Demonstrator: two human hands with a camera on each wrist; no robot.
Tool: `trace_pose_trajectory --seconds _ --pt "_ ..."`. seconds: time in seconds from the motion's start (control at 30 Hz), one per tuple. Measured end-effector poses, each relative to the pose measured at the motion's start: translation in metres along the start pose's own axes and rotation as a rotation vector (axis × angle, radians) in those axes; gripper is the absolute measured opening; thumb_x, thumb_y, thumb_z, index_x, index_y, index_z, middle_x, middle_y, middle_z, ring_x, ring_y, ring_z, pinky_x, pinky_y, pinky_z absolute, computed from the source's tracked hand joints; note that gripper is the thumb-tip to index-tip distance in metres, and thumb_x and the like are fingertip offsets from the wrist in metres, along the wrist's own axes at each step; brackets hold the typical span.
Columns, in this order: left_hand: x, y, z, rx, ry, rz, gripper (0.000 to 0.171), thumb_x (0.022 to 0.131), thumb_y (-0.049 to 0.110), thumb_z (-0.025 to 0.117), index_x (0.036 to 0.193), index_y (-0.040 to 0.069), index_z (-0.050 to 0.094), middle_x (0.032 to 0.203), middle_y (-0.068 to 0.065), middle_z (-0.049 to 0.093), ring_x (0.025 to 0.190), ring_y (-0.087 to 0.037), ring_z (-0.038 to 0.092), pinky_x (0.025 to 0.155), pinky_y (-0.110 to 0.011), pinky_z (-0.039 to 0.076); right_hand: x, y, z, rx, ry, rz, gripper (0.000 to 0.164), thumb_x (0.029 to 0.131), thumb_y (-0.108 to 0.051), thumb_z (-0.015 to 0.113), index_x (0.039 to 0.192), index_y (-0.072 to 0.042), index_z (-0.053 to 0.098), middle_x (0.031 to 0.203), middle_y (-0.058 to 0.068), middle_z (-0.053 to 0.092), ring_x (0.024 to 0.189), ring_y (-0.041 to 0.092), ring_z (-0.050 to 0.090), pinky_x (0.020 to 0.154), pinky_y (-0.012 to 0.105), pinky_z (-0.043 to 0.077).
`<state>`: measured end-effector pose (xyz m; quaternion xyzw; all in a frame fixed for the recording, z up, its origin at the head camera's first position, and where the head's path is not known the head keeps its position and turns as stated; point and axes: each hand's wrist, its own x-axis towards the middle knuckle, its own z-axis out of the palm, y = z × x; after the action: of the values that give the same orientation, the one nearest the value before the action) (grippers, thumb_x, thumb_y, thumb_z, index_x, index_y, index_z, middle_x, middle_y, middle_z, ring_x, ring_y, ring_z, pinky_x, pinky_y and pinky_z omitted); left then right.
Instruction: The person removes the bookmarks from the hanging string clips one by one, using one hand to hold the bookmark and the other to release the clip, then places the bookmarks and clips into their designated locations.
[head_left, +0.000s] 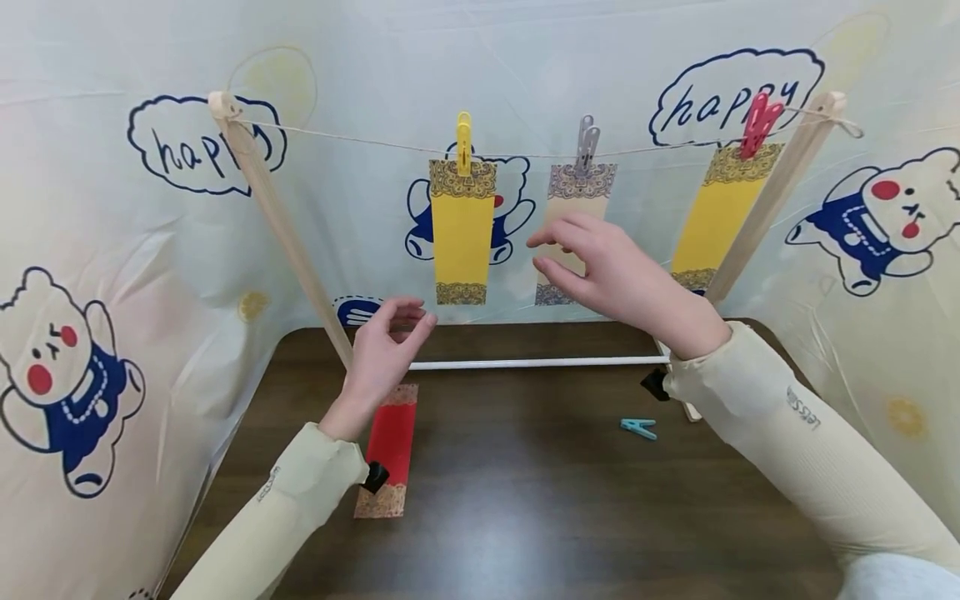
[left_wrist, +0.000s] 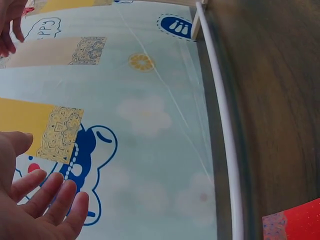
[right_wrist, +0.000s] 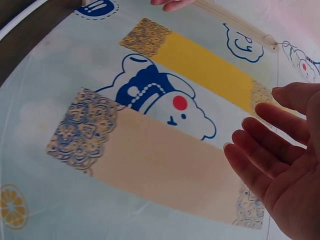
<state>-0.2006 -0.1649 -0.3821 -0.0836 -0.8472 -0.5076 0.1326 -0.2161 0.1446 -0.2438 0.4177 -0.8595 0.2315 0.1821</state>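
Note:
My right hand is raised in front of the beige paper strip, its fingers loosely bent and holding nothing. A grey clothespin clips that strip to the string. Lower and to the left, my left hand hovers with relaxed, empty fingers near the bottom of a yellow paper strip, which hangs from a yellow clothespin. Beneath the left forearm a red paper strip lies on the table. Another yellow strip hangs at the right under a red clothespin.
Two wooden posts hold the string, and a white rod runs low between them. A blue clothespin lies on the dark wooden table. Behind stands a printed curtain with cartoon bears.

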Motion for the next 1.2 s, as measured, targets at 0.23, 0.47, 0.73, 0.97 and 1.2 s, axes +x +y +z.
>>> trace_pose_trajectory --seconds 0.23,0.47,0.73,0.97,1.2 --pt "0.007 0.004 0.0 0.005 -0.012 -0.015 0.051 0.098 0.047 0.071 0.136 0.014 0.062 0.124 -0.005 0.068 0.114 -0.02 0.064 0.096 -0.043 0.058 0.015 -0.009 -0.002 -0.005 0.044 -0.029 0.02 0.101 -0.014 0.069 0.119 -0.003 0.07 0.115 0.011 0.07 0.101 0.025 0.066 0.089 0.042 0.059" --pt "0.014 0.006 0.0 -0.033 -0.002 -0.017 0.051 0.098 0.045 0.071 0.137 0.013 0.062 0.127 -0.007 0.067 0.117 -0.02 0.063 0.099 -0.043 0.056 0.034 -0.021 -0.007 0.009 0.08 -0.031 0.026 0.101 -0.013 0.07 0.124 -0.002 0.068 0.12 0.012 0.07 0.108 0.024 0.064 0.091 0.041 0.057" --pt "0.021 0.007 0.002 -0.084 -0.001 0.023 0.047 0.101 0.038 0.07 0.137 0.011 0.062 0.127 -0.005 0.068 0.117 -0.02 0.063 0.1 -0.043 0.056 0.057 -0.03 -0.016 0.009 0.114 -0.061 0.027 0.102 -0.012 0.067 0.126 0.0 0.067 0.125 0.012 0.07 0.109 0.023 0.064 0.093 0.039 0.056" --pt "0.032 0.012 0.006 -0.164 0.03 0.015 0.046 0.099 0.042 0.072 0.134 0.013 0.064 0.127 -0.004 0.068 0.118 -0.018 0.063 0.102 -0.042 0.055 0.073 -0.035 -0.028 -0.009 0.155 -0.088 0.026 0.103 -0.012 0.066 0.126 0.001 0.067 0.123 0.013 0.071 0.111 0.022 0.065 0.094 0.037 0.057" --pt "0.042 0.015 0.012 -0.242 0.064 0.024 0.042 0.099 0.037 0.073 0.13 0.01 0.066 0.126 -0.006 0.069 0.113 -0.018 0.064 0.098 -0.035 0.056 0.085 -0.034 -0.034 -0.012 0.163 -0.032 0.03 0.104 -0.016 0.065 0.129 0.0 0.066 0.127 0.013 0.067 0.113 0.021 0.065 0.097 0.031 0.056"
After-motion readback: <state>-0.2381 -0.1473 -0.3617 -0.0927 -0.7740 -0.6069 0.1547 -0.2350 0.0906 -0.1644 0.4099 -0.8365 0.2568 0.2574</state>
